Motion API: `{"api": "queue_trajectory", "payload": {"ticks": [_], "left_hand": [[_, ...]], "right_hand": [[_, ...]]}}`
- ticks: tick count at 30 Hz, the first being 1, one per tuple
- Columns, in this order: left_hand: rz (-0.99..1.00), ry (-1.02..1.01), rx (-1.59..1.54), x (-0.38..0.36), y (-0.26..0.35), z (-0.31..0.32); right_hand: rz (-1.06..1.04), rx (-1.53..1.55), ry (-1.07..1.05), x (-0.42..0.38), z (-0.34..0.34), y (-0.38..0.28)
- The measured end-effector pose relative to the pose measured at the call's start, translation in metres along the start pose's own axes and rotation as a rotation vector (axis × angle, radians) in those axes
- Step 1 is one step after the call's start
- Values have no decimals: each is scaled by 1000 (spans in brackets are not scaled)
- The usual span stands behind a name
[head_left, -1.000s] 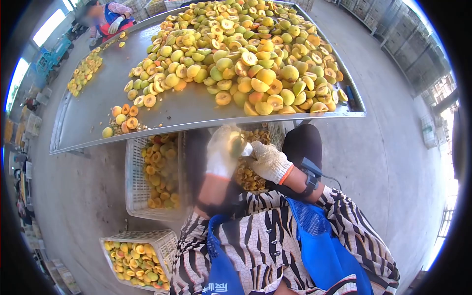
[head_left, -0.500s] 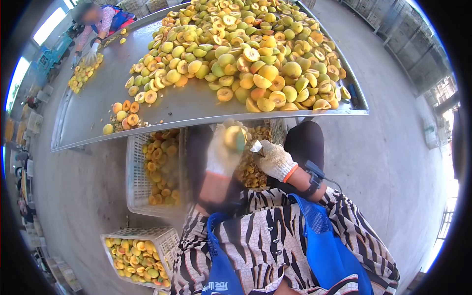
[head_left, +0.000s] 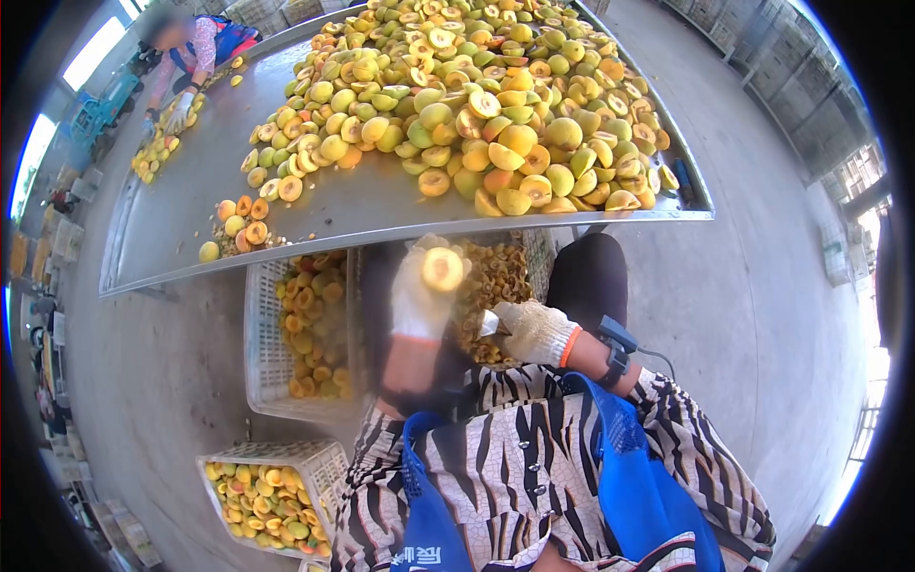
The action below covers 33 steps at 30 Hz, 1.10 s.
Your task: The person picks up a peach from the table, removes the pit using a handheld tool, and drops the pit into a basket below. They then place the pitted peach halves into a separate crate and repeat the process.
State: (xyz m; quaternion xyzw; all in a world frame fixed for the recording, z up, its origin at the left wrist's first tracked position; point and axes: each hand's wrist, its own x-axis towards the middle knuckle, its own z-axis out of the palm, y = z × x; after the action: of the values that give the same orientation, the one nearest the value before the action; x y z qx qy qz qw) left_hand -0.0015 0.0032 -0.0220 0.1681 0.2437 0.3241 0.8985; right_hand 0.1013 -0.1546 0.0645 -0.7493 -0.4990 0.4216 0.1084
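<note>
My left hand (head_left: 416,296), in a cotton work glove and smeared by motion, grips a yellow stone-fruit half (head_left: 442,269) with its cut face turned up. Closed around a small metal-bladed tool (head_left: 489,323) is my right hand (head_left: 534,334), also gloved, lower and to the right. The tool's blade points left, apart from the fruit; its exact kind cannot be made out. Beneath both hands is a crate of brownish scraps (head_left: 498,272). Just ahead, a large heap of halved fruit (head_left: 519,138) covers much of the metal table (head_left: 372,205).
A white crate (head_left: 267,334) of fruit halves stands under the table's edge, left of my hands. Another fruit-filled crate (head_left: 329,467) sits lower left. A small fruit cluster (head_left: 246,227) lies near the table's rim. Across the table, a gloved co-worker (head_left: 205,48) handles fruit pieces.
The fruit half in my left hand has turned its cut face toward me and shifted slightly left. My right hand and the tool have moved down a little, away from the fruit.
</note>
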Motion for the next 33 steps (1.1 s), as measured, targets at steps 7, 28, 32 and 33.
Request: {"api": "queue_trajectory", "payload": {"ticks": [7, 28, 32, 33], "left_hand": [[-18, -85, 104, -13, -13, 18], [230, 163, 466, -21, -41, 16], [205, 70, 460, -21, -39, 16], [198, 12, 435, -23, -37, 18]], "right_hand": [[35, 210, 459, 23, 22, 6], [-93, 224, 258, 29, 43, 17], [-12, 559, 73, 21, 38, 14], [37, 706, -28, 18, 34, 10]]}}
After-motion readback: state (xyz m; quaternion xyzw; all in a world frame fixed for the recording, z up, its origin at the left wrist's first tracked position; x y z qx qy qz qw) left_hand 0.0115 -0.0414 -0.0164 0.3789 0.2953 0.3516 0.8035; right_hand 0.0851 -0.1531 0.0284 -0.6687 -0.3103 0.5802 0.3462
